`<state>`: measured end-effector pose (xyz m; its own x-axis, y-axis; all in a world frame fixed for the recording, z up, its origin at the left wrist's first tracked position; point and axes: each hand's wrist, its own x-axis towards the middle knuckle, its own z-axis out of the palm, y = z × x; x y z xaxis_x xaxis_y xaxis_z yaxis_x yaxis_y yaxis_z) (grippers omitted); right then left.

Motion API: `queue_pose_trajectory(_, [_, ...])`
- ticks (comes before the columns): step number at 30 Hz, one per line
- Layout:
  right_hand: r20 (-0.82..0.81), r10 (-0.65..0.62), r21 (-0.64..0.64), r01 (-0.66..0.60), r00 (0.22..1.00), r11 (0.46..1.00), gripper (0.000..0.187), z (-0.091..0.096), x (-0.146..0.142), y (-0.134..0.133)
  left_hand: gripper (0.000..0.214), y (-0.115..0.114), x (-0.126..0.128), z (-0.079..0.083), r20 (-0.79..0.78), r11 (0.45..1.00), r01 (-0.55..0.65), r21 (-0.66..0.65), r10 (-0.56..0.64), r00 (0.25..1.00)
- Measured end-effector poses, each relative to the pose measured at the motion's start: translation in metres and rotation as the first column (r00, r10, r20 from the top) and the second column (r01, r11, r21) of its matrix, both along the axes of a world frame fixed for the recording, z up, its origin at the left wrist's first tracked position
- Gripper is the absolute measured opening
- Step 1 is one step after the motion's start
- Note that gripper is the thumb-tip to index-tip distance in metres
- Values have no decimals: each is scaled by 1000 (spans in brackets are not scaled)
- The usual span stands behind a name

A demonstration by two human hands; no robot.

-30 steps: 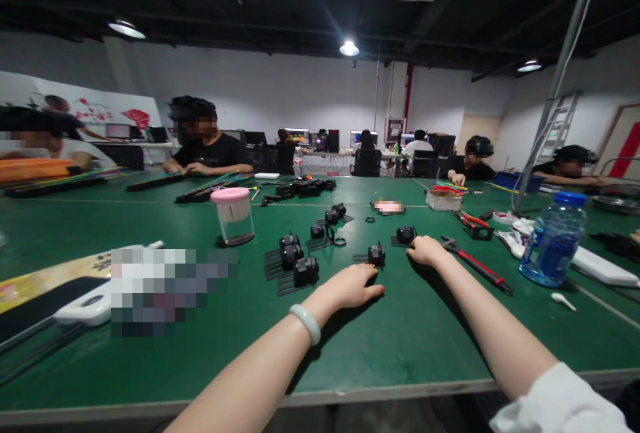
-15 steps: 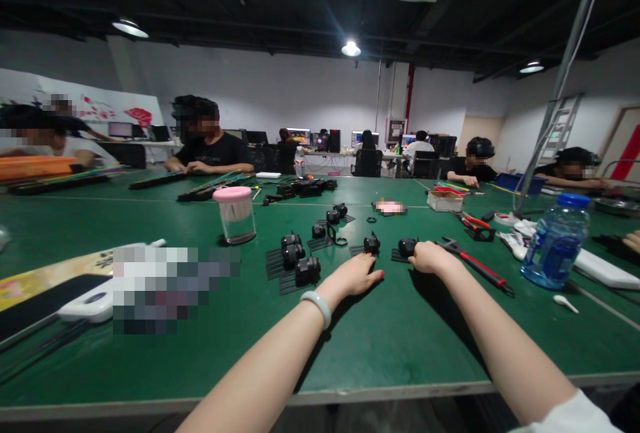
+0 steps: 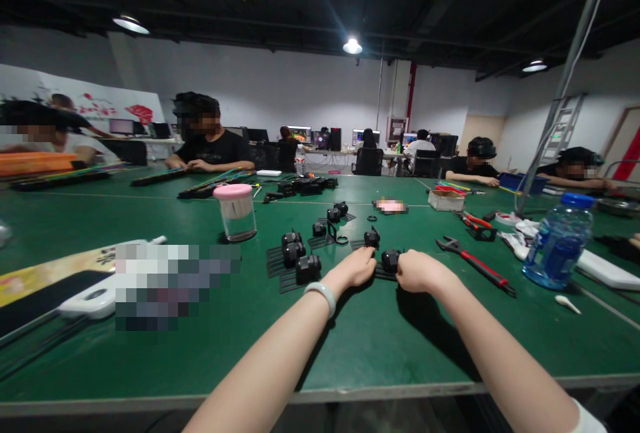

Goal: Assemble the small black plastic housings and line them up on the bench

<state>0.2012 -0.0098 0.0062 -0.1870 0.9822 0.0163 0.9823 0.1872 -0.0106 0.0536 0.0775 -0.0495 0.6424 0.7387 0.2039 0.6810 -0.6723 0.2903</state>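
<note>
The black pronged part point(image 3: 391, 261) is just left of the right hand point(image 3: 421, 273), whose fingers are closed on its right edge; whether it touches the green desk point(image 3: 370, 353) cannot be told. The left hand point(image 3: 356, 267) has its fingertips against a similar black part point(image 3: 371, 237) (whether they pinch it is hidden). Farther right, a blue-capped bottle point(image 3: 559, 243) carries a label too blurred to read.

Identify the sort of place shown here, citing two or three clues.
Probably a shared workshop or small assembly room: a wrench and small black parts lie on a green table, several people sit at it, and computer monitors stand beyond.
</note>
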Motion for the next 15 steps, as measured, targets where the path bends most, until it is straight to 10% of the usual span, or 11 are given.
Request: queue_pose_trajectory(15, [95,156,114,-167,983,979,30,1,-16,-5,40,8,-12,6,156,991,40,-124,-20,988])
